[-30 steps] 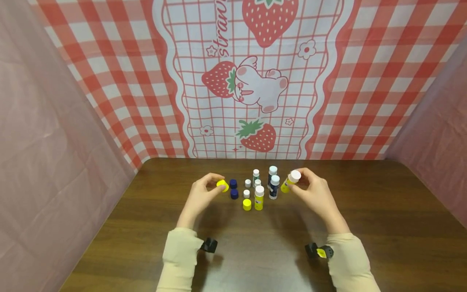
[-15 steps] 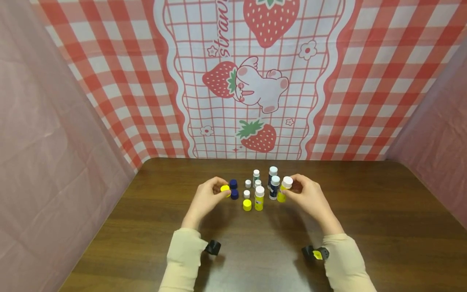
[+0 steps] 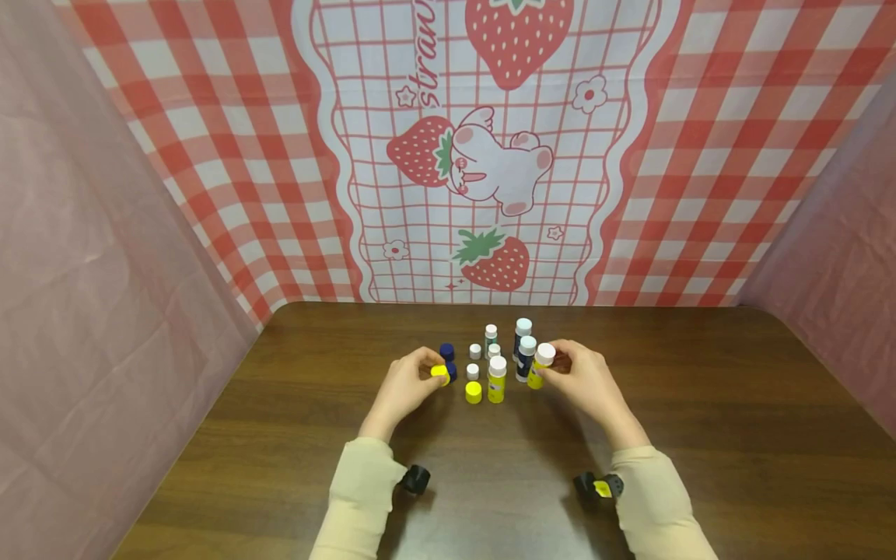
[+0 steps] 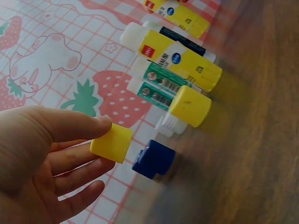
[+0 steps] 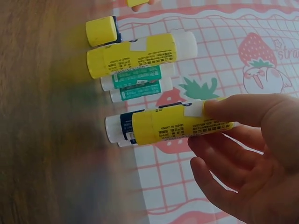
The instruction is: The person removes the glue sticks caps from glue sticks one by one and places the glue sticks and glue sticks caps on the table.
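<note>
My left hand (image 3: 402, 389) pinches a yellow cap (image 4: 112, 142) between thumb and fingers, beside two navy caps (image 3: 446, 352). In my right hand (image 3: 586, 383) a yellow glue stick (image 5: 168, 123) with a white top is gripped by thumb and fingertips, close to the table and next to two dark blue glue sticks (image 3: 526, 363). Between the hands another yellow glue stick (image 3: 496, 386) stands upright with its white top bare. A second yellow cap (image 3: 474, 393) sits just left of it.
Two small white caps (image 3: 473, 372) and two green-labelled glue sticks (image 5: 140, 89) stand in the middle group, partly behind the upright yellow stick. The brown wooden table (image 3: 504, 498) ends at a strawberry-print cloth backdrop (image 3: 476, 194).
Both hands have moved inward: the left with its cap right and down, now overlapping the nearer navy cap; the right has brought the glue stick left and lower, beside the dark blue ones.
</note>
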`<state>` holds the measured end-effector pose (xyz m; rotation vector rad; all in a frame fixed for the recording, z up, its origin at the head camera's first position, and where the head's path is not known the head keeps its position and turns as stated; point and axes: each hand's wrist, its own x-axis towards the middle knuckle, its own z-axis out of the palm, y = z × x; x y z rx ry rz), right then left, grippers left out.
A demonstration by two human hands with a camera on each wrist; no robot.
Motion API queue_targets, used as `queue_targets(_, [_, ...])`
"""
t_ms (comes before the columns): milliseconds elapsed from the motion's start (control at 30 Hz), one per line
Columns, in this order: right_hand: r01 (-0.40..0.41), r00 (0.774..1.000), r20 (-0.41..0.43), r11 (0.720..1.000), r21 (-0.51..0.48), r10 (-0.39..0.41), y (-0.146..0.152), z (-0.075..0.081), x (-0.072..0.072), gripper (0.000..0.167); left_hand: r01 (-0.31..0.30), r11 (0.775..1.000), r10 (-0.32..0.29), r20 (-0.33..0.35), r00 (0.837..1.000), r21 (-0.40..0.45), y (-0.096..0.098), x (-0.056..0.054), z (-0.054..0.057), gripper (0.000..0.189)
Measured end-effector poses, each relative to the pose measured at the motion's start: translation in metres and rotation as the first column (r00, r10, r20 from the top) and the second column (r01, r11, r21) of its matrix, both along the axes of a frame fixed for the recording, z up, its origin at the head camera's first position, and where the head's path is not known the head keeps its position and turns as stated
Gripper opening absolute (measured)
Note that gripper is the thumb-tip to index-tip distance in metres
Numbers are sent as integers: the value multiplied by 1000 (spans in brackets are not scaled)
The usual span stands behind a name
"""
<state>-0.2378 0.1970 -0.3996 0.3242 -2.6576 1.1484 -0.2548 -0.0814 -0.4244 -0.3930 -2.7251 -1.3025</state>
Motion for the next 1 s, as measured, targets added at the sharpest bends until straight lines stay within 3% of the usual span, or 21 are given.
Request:
queue_targets(233, [11, 1000, 16, 1000, 19, -11, -1, -3, -1, 32, 4, 1000, -4, -8, 1000, -10, 2, 0, -5, 20])
queue_targets(600, [-37, 996, 85, 996, 86, 30, -4, -10, -4, 28, 13, 999, -13, 3, 1000, -36, 4, -2, -10, 20])
queue_targets(1000, [-49, 997, 69, 994, 93, 43, -5, -14, -4, 27, 12, 997, -10, 23, 1000, -72, 4, -3, -13, 21])
